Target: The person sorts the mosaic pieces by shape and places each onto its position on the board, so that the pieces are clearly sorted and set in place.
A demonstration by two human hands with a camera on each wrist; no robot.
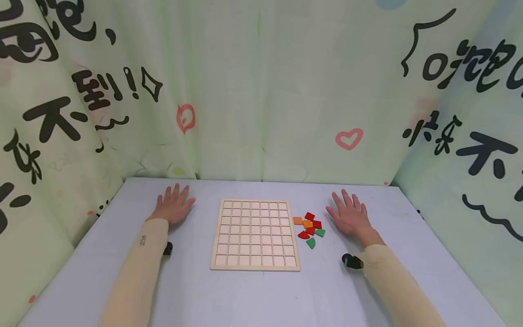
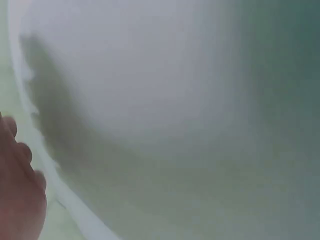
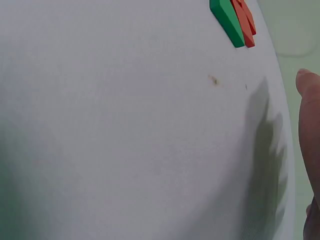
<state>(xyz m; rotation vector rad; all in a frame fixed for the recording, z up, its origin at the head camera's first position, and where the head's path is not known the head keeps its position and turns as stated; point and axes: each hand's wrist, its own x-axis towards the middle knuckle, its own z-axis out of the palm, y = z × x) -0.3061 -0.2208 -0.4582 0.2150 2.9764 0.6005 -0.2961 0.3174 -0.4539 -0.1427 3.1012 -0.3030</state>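
My left hand [image 1: 173, 207] is over the table's left side with its fingers spread, holding nothing. In the left wrist view part of that hand [image 2: 20, 185] shows at the lower left edge, its shadow on the table. My right hand [image 1: 349, 215], fingers also spread and free of any object, is over the right side. Between them lies a wooden grid board [image 1: 256, 235] of square cells with nothing in them. Just right of the board, nearest my right hand, is a loose cluster of red pieces [image 1: 316, 224], orange pieces [image 1: 298, 220] and green pieces [image 1: 311, 243].
A white cloth covers the table [image 1: 253, 299]. Pale green curtains [image 1: 261, 91] with black lettering and red hearts enclose its back and both sides. Dark wrist cameras [image 1: 352, 261] stick out at the cuffs of both beige sleeves [image 1: 139, 272].
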